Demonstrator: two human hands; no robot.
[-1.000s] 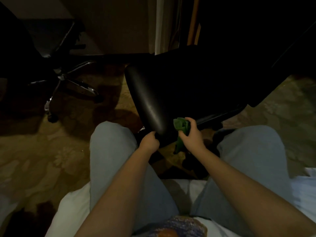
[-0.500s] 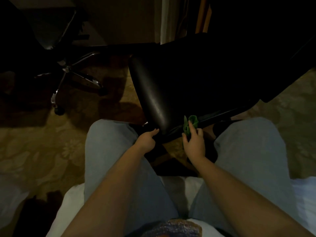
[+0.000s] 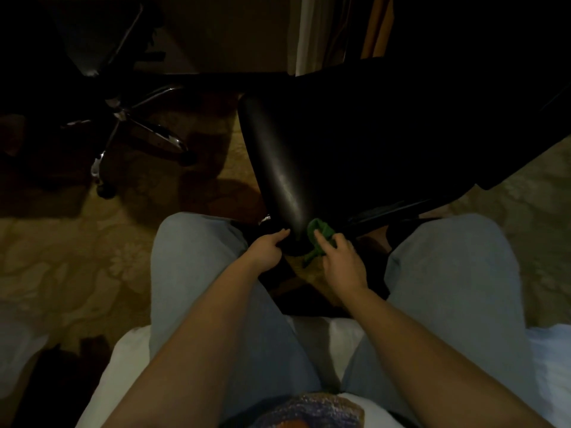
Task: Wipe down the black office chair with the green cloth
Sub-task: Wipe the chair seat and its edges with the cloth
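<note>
While right hand (image 3: 341,267) pinches green cloth (image 3: 321,230) | left hand (image 3: 265,250) grip, earlier curled, spread at chair (image 3: 278,168)

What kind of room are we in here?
Likely a hotel room or bedroom, though it is dim. Cues: patterned carpet, white bedding under the seated person, and a second swivel chair with a chrome base to the left of the black office chair.

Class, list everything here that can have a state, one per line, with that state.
black office chair, near edge between both hands.
green cloth, bunched, against the chair's edge.
right hand, grips the green cloth.
left hand, fingertips touch the chair's edge, holding nothing.
second chair, upright on its wheeled base, untouched.
</note>
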